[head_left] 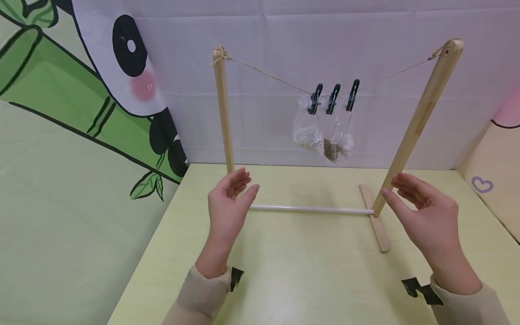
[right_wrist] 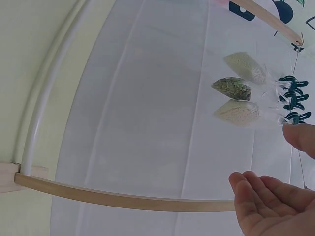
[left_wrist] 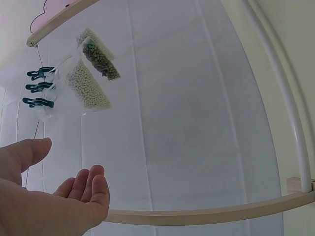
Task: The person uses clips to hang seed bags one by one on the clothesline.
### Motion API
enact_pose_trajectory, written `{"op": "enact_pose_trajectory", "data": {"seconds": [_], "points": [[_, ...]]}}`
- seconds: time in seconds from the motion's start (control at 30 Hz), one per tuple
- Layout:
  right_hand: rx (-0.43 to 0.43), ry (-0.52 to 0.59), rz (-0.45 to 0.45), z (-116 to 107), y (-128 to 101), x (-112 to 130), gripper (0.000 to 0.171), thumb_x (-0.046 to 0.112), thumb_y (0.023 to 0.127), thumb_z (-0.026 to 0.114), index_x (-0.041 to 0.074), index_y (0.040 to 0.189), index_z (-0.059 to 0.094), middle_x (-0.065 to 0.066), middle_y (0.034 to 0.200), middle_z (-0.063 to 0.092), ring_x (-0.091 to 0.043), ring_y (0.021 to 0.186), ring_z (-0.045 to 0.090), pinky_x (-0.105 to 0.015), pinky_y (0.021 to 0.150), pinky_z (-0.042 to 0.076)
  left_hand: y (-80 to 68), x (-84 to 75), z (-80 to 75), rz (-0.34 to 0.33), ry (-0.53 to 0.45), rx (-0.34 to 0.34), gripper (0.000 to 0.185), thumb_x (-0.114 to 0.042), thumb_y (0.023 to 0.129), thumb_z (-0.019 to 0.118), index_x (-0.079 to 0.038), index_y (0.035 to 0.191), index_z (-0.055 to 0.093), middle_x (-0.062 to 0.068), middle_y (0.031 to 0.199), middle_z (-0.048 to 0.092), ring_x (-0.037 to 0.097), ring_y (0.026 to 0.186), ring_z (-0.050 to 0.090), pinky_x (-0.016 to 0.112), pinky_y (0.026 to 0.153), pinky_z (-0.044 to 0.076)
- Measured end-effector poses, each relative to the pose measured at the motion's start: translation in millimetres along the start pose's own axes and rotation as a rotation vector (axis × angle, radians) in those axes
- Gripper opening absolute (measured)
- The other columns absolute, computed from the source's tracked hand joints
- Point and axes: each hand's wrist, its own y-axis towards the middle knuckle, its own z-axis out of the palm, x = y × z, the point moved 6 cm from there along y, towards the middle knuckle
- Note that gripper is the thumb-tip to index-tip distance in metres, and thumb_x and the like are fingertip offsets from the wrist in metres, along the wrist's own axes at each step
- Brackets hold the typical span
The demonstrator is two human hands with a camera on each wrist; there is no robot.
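Both hands are just hovering here, fingers relaxed and spread, holding nothing. The left hand (head_left: 229,198) sits right by the left post (head_left: 223,113) and the right hand (head_left: 422,212) by the leaning right post (head_left: 422,117), palms facing inward, so to me it looks like they're framing the little wooden rack. Three small bags (head_left: 325,135) of grain or seeds hang from green clips (head_left: 333,97) on the sagging string (head_left: 268,74), bunched together where it dips lowest. A white rod (head_left: 310,209) joins the feet. Everything's on a pale yellow-green table (head_left: 292,271) — white cloth behind, panda backdrop (head_left: 134,67) on the left.
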Motion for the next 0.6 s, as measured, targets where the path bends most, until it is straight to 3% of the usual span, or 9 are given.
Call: {"op": "enact_pose_trajectory", "data": {"seconds": [0.27, 0.6], "points": [[-0.013, -0.01, 0.027, 0.1, -6.9, -12.1, 0.045, 0.0, 0.084, 0.083, -0.004, 0.127, 0.068, 0.003, 0.11, 0.072, -0.005, 0.098, 0.067, -0.015, 0.087, 0.05, -12.1, 12.6, 1.6, -0.055, 0.009, 0.02, 0.043, 0.001, 0.088, 0.079, 0.003, 0.128, 0.065, 0.011, 0.12, 0.068, 0.03, 0.112, 0.064, 0.034, 0.1, 0.049], [-0.024, -0.007, 0.037, 3.1, -13.8, -18.7, 0.044, -0.001, 0.083, 0.083, -0.005, 0.124, 0.069, 0.009, 0.106, 0.072, -0.004, 0.096, 0.068, -0.015, 0.086, 0.051, -18.2, 21.7, -0.5, -0.064, 0.013, 0.012, 0.044, 0.004, 0.087, 0.079, 0.004, 0.129, 0.064, 0.01, 0.12, 0.068, 0.021, 0.109, 0.065, 0.038, 0.1, 0.05]]}}
